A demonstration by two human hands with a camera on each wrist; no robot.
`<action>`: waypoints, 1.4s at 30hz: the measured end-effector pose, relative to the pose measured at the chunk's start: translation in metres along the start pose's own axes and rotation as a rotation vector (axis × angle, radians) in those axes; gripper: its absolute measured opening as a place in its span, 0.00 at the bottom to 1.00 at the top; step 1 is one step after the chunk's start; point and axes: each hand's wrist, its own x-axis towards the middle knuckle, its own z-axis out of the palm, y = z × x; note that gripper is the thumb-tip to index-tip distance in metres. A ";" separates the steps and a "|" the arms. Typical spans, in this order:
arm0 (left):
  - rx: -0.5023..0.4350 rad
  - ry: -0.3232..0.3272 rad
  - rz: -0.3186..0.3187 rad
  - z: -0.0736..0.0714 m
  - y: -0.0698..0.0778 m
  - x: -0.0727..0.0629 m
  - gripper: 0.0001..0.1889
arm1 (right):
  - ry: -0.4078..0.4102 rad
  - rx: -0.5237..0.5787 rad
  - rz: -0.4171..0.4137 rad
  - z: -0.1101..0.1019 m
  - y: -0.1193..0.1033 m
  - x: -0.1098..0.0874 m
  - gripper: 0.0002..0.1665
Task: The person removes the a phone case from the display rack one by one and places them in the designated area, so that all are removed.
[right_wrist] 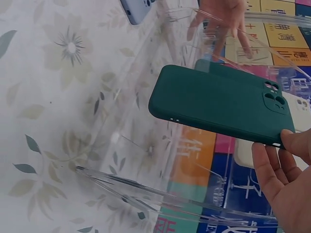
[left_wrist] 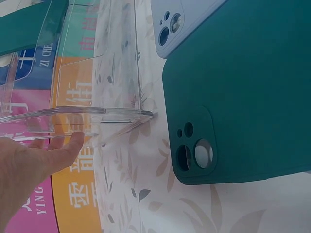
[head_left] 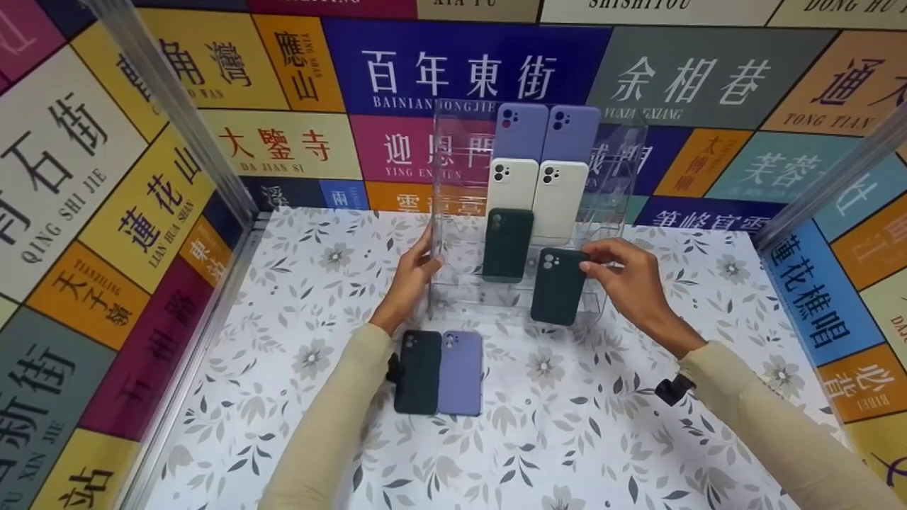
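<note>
At the clear rack (head_left: 460,244), my right hand (head_left: 631,276) pinches a green case (head_left: 558,290), best kept square, while my left hand (head_left: 411,280), fingers uncurled, should steady the side.

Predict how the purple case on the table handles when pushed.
The purple case probably slides rather than rolls, since it lies flat. It looks thin, so likely light. Pushed left, it may nudge the adjacent dark green case.

The person wears a long beige left sleeve (head_left: 322,425) and a similar right sleeve (head_left: 772,418); a small black device (head_left: 674,389) sits at the right wrist.
</note>
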 end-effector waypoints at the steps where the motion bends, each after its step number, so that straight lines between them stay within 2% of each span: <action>1: -0.001 0.003 0.002 0.000 0.000 0.000 0.38 | -0.001 -0.005 0.008 0.001 0.000 -0.002 0.13; 11: -0.016 0.012 0.017 0.002 0.001 0.001 0.39 | -0.014 -0.010 0.055 0.017 0.016 -0.022 0.14; 22: -0.009 0.019 0.039 0.002 0.000 0.000 0.38 | -0.073 0.102 0.088 0.028 0.031 -0.043 0.12; 28: -0.010 0.012 0.036 0.001 -0.001 0.000 0.38 | -0.085 0.079 0.113 0.039 0.037 -0.050 0.13; 42: -0.009 0.009 0.029 0.000 -0.002 0.000 0.38 | -0.174 0.147 0.234 0.067 0.045 -0.065 0.14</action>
